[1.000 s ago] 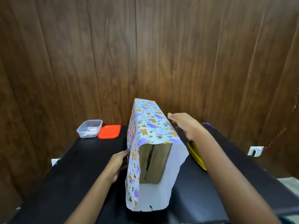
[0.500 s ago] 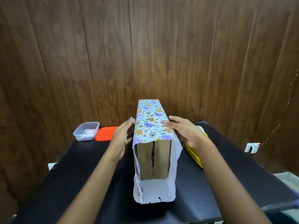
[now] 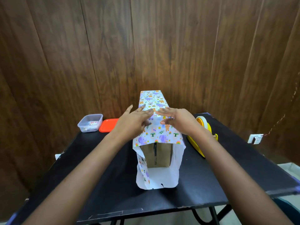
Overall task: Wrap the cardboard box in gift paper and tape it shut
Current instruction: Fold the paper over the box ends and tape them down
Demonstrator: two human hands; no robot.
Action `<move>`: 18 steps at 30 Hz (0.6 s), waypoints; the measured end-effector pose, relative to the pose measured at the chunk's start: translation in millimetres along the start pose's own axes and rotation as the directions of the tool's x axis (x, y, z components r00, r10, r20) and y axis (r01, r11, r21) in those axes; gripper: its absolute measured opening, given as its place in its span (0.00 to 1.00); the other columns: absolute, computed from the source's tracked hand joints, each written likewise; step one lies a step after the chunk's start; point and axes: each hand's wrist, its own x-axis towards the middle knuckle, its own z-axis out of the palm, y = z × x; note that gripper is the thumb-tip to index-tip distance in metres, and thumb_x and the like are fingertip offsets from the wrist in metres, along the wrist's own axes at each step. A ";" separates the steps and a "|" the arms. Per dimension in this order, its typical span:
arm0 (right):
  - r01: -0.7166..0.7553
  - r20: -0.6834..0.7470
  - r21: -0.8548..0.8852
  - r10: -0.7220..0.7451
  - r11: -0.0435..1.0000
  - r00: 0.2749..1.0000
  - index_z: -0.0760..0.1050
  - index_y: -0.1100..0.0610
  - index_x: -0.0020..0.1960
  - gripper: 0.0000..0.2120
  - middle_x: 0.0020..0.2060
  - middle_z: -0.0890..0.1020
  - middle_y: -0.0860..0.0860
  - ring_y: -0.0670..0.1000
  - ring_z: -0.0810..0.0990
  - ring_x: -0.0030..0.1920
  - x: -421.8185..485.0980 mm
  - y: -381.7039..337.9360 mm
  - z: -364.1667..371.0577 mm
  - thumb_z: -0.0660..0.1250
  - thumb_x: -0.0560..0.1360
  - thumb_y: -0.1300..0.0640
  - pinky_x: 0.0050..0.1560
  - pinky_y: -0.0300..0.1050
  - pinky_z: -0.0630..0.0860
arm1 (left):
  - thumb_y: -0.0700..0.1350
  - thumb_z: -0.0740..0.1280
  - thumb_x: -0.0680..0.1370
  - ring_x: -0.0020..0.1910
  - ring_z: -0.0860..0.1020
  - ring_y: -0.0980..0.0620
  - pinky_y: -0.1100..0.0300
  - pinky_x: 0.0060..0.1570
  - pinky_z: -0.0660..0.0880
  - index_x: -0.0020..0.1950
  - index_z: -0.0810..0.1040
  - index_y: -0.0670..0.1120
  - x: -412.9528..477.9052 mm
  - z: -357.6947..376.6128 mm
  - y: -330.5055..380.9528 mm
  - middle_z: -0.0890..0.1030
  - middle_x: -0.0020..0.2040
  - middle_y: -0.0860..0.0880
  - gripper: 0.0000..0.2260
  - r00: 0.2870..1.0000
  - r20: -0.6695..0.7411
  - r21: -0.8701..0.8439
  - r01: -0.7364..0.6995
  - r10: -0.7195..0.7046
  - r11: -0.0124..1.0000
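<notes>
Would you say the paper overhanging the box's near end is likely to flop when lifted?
Probably floppy: the paper already sags and curls where it passes the box unsupported. It looks thin, so it is likely light and easily creased.

cardboard box (image 3: 155, 155): stood at frame centre on the table (image 3: 113, 184), long axis running away toward the wall (image 3: 146, 46).
gift paper (image 3: 154, 101): lay over the box's top and sides, overhanging the near end down onto the table.
left hand (image 3: 134, 120): rested flat on the paper's top, at its left edge.
right hand (image 3: 177, 119): rested flat on the top, just beside the left hand.
container (image 3: 90, 122): sat at the table's far left corner.
lid (image 3: 108, 125): lay just right of the container.
tape dispenser (image 3: 201, 132): sat right of the box, partly behind the right forearm.
</notes>
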 end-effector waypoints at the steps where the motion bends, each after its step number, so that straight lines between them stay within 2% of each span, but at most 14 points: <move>1: -0.003 0.009 -0.035 0.003 0.999 1.000 0.65 0.45 0.72 0.23 0.72 0.65 0.45 0.45 0.59 0.74 1.2 -0.5 -0.7 0.64 0.78 0.51 0.70 0.45 0.62 | 0.46 0.56 0.82 0.76 0.50 0.57 0.52 0.73 0.42 0.76 0.58 0.52 -0.6 0.4 1.5 0.59 0.75 0.58 0.22 1.000 -0.006 0.038 0.005 -0.004 0.999; 4: -0.041 0.062 -0.136 0.050 0.990 0.997 0.61 0.43 0.74 0.28 0.75 0.61 0.46 0.48 0.59 0.75 5.4 -3.2 -4.3 0.65 0.76 0.48 0.70 0.50 0.62 | 0.45 0.58 0.80 0.76 0.50 0.56 0.51 0.73 0.41 0.76 0.58 0.52 0.1 -3.3 8.2 0.60 0.75 0.57 0.23 0.999 0.018 0.133 0.035 -0.038 0.990; 7: -0.032 0.122 -0.258 0.066 0.966 0.990 0.53 0.44 0.76 0.35 0.76 0.57 0.48 0.49 0.58 0.75 2.1 -5.9 -5.0 0.67 0.75 0.50 0.69 0.51 0.62 | 0.43 0.58 0.80 0.76 0.50 0.55 0.51 0.73 0.41 0.76 0.57 0.51 1.6 -8.6 12.9 0.60 0.75 0.56 0.25 0.997 0.047 0.158 0.056 -0.064 0.986; 11: -0.022 0.130 -0.266 0.059 0.964 0.990 0.51 0.45 0.77 0.39 0.76 0.56 0.48 0.49 0.57 0.75 -3.8 -7.3 -5.1 0.69 0.74 0.54 0.70 0.50 0.62 | 0.44 0.62 0.79 0.76 0.51 0.54 0.52 0.73 0.44 0.76 0.58 0.52 -0.9 -7.5 13.2 0.61 0.75 0.54 0.26 0.994 0.041 0.125 0.091 -0.097 0.988; 13: -0.036 0.126 -0.247 0.069 0.968 0.990 0.52 0.45 0.77 0.39 0.76 0.57 0.47 0.50 0.57 0.75 -3.0 -8.8 -7.2 0.70 0.73 0.55 0.70 0.50 0.63 | 0.46 0.64 0.78 0.76 0.53 0.53 0.54 0.73 0.47 0.75 0.58 0.52 -4.1 -9.0 14.9 0.61 0.75 0.54 0.27 0.991 0.044 0.014 0.126 -0.126 0.992; 15: -0.048 0.133 -0.226 0.080 0.973 0.988 0.52 0.45 0.77 0.39 0.76 0.56 0.47 0.50 0.58 0.75 -2.3 -10.0 -8.5 0.70 0.73 0.54 0.70 0.48 0.63 | 0.51 0.67 0.77 0.75 0.54 0.53 0.57 0.72 0.50 0.75 0.60 0.52 -9.3 -7.7 14.7 0.60 0.75 0.54 0.29 0.988 0.046 -0.209 0.153 -0.146 0.966; 18: -0.060 0.140 -0.165 0.084 0.984 0.987 0.53 0.45 0.77 0.37 0.77 0.56 0.47 0.49 0.57 0.75 -2.0 -10.5 -8.8 0.69 0.74 0.51 0.70 0.45 0.60 | 0.52 0.68 0.75 0.75 0.52 0.60 0.65 0.70 0.51 0.75 0.61 0.50 -24.1 5.2 11.3 0.59 0.76 0.56 0.31 0.986 -0.026 -0.577 0.119 -0.164 0.808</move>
